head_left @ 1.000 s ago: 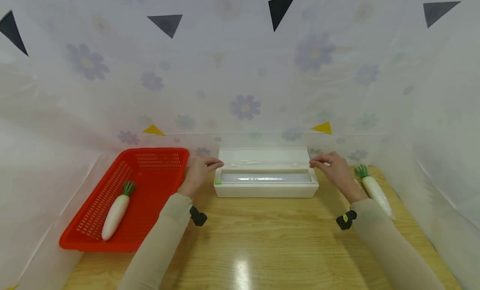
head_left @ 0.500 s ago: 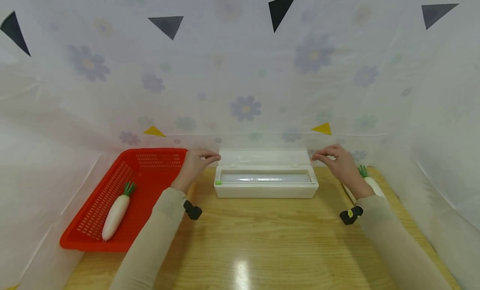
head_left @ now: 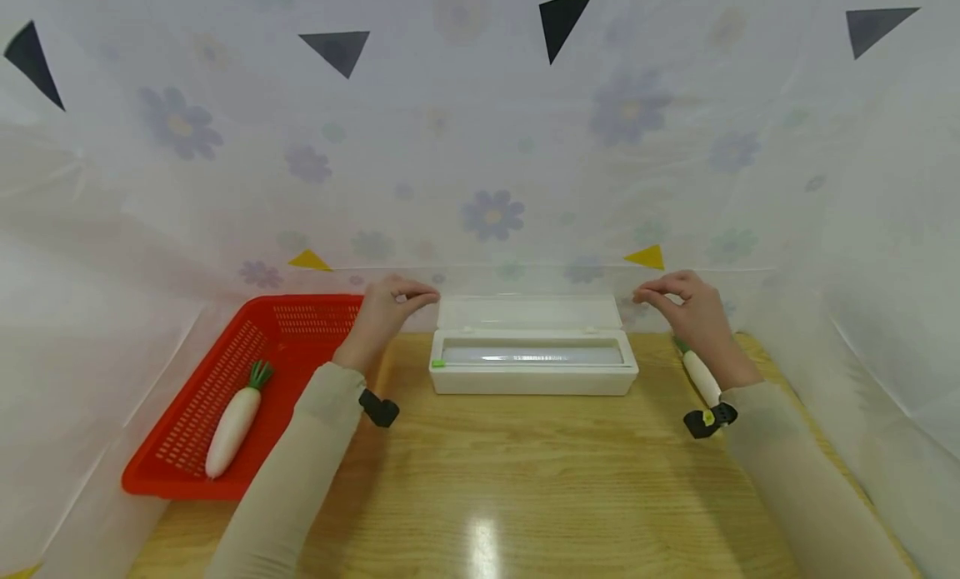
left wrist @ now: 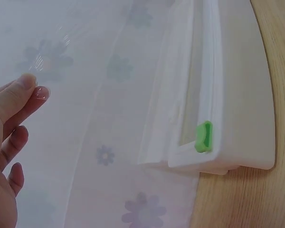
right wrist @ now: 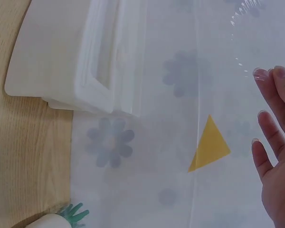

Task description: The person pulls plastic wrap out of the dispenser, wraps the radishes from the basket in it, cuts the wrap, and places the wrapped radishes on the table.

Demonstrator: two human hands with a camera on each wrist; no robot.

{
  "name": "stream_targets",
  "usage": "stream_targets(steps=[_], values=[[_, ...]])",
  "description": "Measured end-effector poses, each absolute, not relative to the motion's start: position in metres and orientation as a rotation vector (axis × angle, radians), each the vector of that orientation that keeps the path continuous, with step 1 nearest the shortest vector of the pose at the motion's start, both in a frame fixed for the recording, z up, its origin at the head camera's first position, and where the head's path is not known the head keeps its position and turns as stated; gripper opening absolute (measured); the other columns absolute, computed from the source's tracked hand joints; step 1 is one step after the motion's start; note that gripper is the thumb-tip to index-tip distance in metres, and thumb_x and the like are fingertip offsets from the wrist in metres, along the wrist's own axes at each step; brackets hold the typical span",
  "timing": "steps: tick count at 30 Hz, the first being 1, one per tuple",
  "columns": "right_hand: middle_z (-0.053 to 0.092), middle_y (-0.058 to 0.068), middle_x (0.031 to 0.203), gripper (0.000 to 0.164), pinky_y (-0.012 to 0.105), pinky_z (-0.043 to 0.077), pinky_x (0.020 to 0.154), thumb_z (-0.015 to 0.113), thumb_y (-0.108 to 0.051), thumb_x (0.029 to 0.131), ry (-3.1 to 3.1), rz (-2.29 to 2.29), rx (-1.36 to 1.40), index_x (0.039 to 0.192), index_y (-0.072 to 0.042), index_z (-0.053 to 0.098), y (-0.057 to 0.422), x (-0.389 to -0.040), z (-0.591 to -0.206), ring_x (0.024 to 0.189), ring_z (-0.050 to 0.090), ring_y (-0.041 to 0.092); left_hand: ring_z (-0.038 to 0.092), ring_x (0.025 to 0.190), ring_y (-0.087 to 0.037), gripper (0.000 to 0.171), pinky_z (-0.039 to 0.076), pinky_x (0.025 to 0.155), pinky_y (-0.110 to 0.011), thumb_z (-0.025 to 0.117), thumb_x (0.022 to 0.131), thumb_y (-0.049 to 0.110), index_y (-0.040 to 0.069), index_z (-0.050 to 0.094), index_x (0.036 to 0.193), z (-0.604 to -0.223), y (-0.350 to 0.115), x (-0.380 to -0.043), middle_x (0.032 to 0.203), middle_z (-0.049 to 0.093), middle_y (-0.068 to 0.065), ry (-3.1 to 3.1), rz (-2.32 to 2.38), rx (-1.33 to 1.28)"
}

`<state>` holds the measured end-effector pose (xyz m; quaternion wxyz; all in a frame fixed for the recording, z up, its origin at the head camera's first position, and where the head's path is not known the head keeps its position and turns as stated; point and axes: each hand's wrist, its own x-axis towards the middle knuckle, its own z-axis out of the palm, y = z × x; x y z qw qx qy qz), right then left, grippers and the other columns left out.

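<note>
Between thumb and forefinger, my left hand (head_left: 381, 319) pinches one corner of clear cling film (left wrist: 39, 62); wrinkles glint near the fingertips in the left wrist view. My right hand (head_left: 693, 319) pinches the film's other side, its creased edge showing in the right wrist view. The nearly invisible sheet spans between the hands, level with the top of the raised lid (head_left: 528, 313). Below and between the hands stands a white cling film dispenser (head_left: 534, 383), its lid tipped back. A film roll (head_left: 532, 356) lies inside, and a green slide cutter (head_left: 438, 364) sits at its left end.
A red plastic basket (head_left: 315, 354) stands at the left with a white radish (head_left: 232, 433) in it. Partly behind my right forearm lies another white radish (head_left: 701, 379) on the wooden table (head_left: 525, 479). A flowered sheet (head_left: 405, 146) hangs behind the table.
Both hands have risen and moved slightly apart, lifting the film from the dispenser's level to the top of its lid. The dispenser and basket have stayed put.
</note>
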<state>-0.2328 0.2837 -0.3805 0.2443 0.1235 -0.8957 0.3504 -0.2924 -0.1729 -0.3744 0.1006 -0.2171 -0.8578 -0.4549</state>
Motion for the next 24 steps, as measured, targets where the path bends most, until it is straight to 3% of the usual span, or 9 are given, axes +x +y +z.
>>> stream_targets(steps=[7,13,18,24], values=[[0.065,0.012,0.107,0.013,0.028,0.041,0.084,0.071,-0.010,0.100,-2.348,0.936,0.333,0.105,-0.004,0.081,0.279,-0.227,-0.369,0.097,0.045,-0.010,0.058,0.096,-0.022,0.017,0.050,0.087,-0.042,0.076,0.096,0.021,0.013,0.083,0.110,-0.361,-0.175,-0.287,0.107,0.076,-0.005,-2.471,-1.352,-0.686],[0.064,0.011,0.104,0.011,0.026,0.041,0.084,0.072,-0.007,0.098,-2.304,0.925,0.344,0.102,-0.002,0.081,0.276,-0.224,-0.358,0.097,0.045,-0.011,0.053,0.087,-0.021,0.018,0.048,0.075,-0.036,0.076,0.096,0.020,0.010,0.082,0.110,-0.350,-0.177,-0.282,0.095,0.071,-0.005,-2.444,-1.314,-0.699],[0.063,0.005,0.103,0.012,0.023,0.040,0.084,0.072,-0.009,0.098,-2.289,0.901,0.357,0.099,-0.001,0.081,0.274,-0.222,-0.347,0.097,0.044,-0.012,0.055,0.086,-0.020,0.017,0.048,0.076,-0.034,0.078,0.095,0.019,0.009,0.083,0.108,-0.342,-0.179,-0.279,0.092,0.072,-0.009,-2.384,-1.293,-0.726],[0.059,-0.012,0.103,0.011,0.017,0.039,0.085,0.072,-0.008,0.098,-2.256,0.909,0.371,0.100,-0.001,0.081,0.274,-0.219,-0.338,0.098,0.046,-0.012,0.058,0.089,-0.017,0.015,0.048,0.080,-0.032,0.078,0.094,0.016,0.009,0.083,0.106,-0.334,-0.180,-0.276,0.096,0.075,-0.007,-2.310,-1.327,-0.763]])
